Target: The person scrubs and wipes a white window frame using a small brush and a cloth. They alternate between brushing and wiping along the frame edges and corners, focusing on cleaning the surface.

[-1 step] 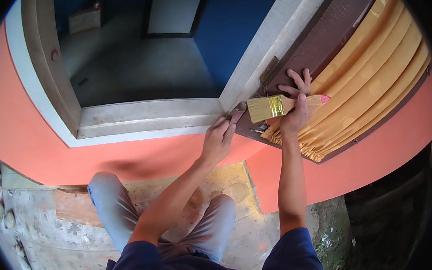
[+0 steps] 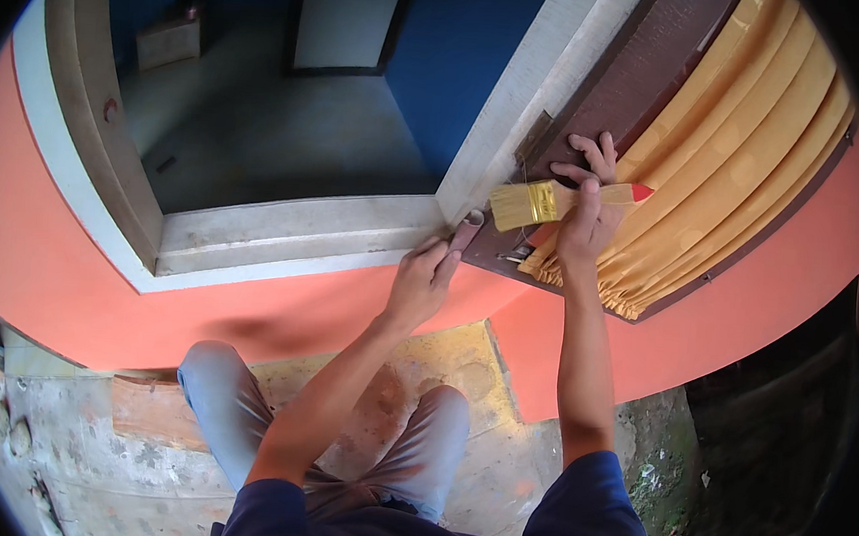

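My left hand (image 2: 423, 278) is closed around a rolled piece of brownish sandpaper (image 2: 466, 231), its open end pointing up by the lower corner of the window frame (image 2: 303, 221). In my right hand (image 2: 586, 224) a wide paintbrush (image 2: 535, 205) is pinned under the thumb, pale bristles to the left and red handle tip to the right. The other fingers of that hand spread over the dark brown shutter (image 2: 616, 97), beside the yellow curtain (image 2: 720, 179). A hinge (image 2: 534, 136) sits between frame and shutter.
Below the window runs a salmon-coloured wall (image 2: 317, 310). My bent knees (image 2: 226, 393) are close under it, above a stained concrete floor (image 2: 126, 476). Through the opening I see a room with a blue wall (image 2: 454, 61) and a pale box (image 2: 169, 43) on its floor.
My left hand has drawn slightly left and down with the sandpaper, away from the frame's corner. The right hand and paintbrush have shifted only a little.
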### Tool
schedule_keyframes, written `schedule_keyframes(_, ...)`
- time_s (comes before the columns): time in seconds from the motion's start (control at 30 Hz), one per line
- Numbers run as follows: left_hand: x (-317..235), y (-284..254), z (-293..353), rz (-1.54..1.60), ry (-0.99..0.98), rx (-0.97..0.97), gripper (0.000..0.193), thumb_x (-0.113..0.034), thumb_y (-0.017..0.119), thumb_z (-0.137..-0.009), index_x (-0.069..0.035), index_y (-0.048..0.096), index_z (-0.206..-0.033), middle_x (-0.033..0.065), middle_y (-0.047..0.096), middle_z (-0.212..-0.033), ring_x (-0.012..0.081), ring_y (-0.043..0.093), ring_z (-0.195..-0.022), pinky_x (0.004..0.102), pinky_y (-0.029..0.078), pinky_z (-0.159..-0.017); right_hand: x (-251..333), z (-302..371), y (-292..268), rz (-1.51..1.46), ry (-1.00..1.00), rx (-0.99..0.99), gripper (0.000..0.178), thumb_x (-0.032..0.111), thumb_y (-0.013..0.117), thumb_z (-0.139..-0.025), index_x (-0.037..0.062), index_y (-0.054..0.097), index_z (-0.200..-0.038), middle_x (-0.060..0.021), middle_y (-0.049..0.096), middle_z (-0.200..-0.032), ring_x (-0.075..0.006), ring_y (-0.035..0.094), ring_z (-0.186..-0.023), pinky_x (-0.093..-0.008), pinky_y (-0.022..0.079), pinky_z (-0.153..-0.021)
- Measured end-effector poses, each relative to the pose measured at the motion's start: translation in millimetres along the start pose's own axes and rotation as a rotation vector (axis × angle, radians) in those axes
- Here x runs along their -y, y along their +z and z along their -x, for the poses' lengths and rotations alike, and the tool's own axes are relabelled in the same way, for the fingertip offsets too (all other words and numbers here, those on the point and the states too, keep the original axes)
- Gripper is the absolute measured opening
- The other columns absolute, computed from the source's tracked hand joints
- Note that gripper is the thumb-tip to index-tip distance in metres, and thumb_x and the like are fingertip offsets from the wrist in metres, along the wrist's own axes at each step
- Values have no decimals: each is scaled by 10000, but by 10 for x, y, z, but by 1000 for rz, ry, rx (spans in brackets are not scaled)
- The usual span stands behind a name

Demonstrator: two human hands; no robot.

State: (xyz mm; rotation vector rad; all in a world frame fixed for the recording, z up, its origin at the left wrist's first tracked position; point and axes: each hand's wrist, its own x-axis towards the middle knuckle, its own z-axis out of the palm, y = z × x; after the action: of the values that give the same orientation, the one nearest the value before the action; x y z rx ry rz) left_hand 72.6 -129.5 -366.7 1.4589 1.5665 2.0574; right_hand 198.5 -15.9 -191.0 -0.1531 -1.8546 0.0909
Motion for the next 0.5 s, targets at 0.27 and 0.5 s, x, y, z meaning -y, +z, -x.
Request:
schedule_keyframes(0.27, -113, -1640, -385, -611, 157, -351, 189, -150, 553, -1054, 12, 615, -978, 191, 603, -892, 406, 592, -812, 505, 483, -816, 814, -1465, -396, 429, -391, 222, 225, 147, 643, -1016, 32, 731, -1188, -96, 623, -955, -216, 643, -759, -323, 517, -637)
schedule_keyframes(0.5, 162, -1731, -331, -872, 65, -269, 299, -231, 499, -1085, 32, 640, -1102, 213, 684, -1017, 423, 640, -1017, 551, 441, -1070, 672, -1036, 183, 1212, -668, 585, 178, 56, 688, -853, -9, 701, -1018, -153, 654, -1048, -253, 705, -947, -321, 644, -775)
